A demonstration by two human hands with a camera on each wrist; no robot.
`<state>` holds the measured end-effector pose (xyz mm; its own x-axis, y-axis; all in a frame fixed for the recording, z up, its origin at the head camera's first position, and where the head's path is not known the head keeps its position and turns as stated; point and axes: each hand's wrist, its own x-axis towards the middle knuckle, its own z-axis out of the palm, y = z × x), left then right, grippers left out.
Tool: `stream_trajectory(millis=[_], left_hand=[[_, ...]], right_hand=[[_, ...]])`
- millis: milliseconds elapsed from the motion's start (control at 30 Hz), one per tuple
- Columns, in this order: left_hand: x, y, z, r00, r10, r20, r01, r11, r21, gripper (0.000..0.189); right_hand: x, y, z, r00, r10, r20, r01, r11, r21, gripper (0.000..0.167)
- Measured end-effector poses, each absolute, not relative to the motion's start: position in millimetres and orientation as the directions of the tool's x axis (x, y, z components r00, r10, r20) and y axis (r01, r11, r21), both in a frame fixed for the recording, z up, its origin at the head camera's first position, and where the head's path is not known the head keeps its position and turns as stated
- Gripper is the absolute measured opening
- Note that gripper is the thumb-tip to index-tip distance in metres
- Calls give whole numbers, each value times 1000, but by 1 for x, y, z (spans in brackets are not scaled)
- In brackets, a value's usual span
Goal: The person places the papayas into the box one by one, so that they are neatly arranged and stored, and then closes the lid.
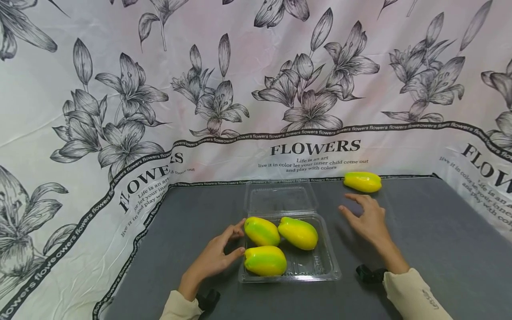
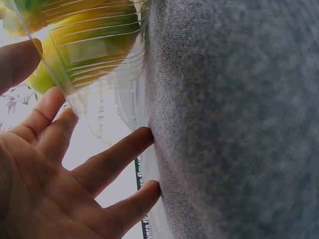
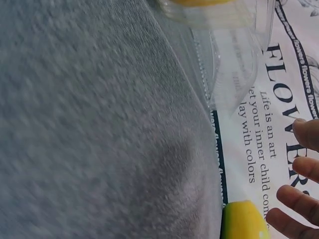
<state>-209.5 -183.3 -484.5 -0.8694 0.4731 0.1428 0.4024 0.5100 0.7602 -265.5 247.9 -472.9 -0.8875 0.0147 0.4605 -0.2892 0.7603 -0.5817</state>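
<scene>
Three yellow-green toy mangoes lie in a clear plastic clamshell box [image 1: 316, 266]: one upper left [image 1: 262, 231], one upper right [image 1: 298, 234], one at the front left [image 1: 266, 261]. My left hand [image 1: 218, 253] rests at the box's left side, fingers spread; in the left wrist view the fingertips [image 2: 60, 99] touch or nearly touch the clear wall. A fourth mango [image 1: 362, 182] lies at the table's back right. Just in front of it hovers my right hand [image 1: 368, 220], fingers apart and holding nothing. In the right wrist view that mango [image 3: 244, 221] shows partly, below the fingers.
The box's clear lid [image 1: 280, 198] is folded back, toward the rear edge of the grey table [image 1: 192, 213]. Behind the table hangs a white cloth [image 1: 224, 160] printed with flowers and lettering; it also runs along the left and right sides.
</scene>
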Motion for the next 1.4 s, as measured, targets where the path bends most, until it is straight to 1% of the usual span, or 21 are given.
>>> stream_trajectory(millis=[300, 667, 1000, 1400], left_hand=[[-209, -183, -483, -872, 469, 140, 400, 517, 757, 32], [-208, -182, -481, -878, 460, 129, 383, 517, 765, 34], [-208, -182, -483, -873, 469, 135, 394, 512, 763, 33], [-209, -183, -483, -875, 469, 121, 379, 508, 774, 33]], right_hand=[[-277, 258, -469, -864, 13, 503, -312, 771, -555, 41], [-288, 274, -464, -877, 4, 480, -284, 803, -525, 45], [-297, 286, -457, -873, -20, 488, -284, 833, -475, 47], [-306, 295, -446, -887, -18, 461, -262, 842, -471, 47]])
